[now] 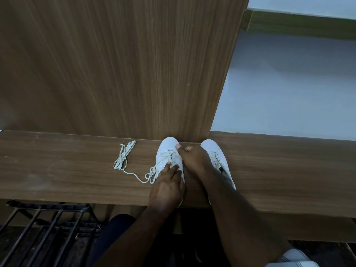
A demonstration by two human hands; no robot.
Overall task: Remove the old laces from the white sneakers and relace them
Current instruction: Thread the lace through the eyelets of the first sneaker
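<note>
1. Nearest: a black metal wire rack [48, 222] sits low at the left, below the front edge of the brown wood-grain shelf [57, 170]; the person's dark trouser knee shows beside it.
2. Left hand [167, 187] lies over the heel end of the left white low-top sneaker [165, 153], fingers fairly straight, index tip pressing on the eyelet row. It pins the shoe and is not curled round anything I can see.
3. Right hand [192, 157] is bunched over the same shoe's upper eyelets, thumb tip up near the toe. It looks like a pinch on the lace, but the fingertips are hidden (so I cannot tell for sure).
4. The pale lace in the shoe [150, 175] is part threaded; its free end trails off the shoe's left side in small loops on the shelf.
5. The right white sneaker [217, 158] stands just beside it, part covered by the right forearm, eyelets bare as far as visible.
6. Further left lies a loose folded pale flat shoelace [123, 155], apart from both shoes.
7. Behind: an upright wood-grain panel [125, 64], both toes against it.
8. Risks, my guess: a skipped eyelet or twisted flat lace since the hands block the view; uneven ends; a hard pull dragging the shoe off the front edge, which its heel already overhangs; the forearm nudging the right sneaker.
</note>
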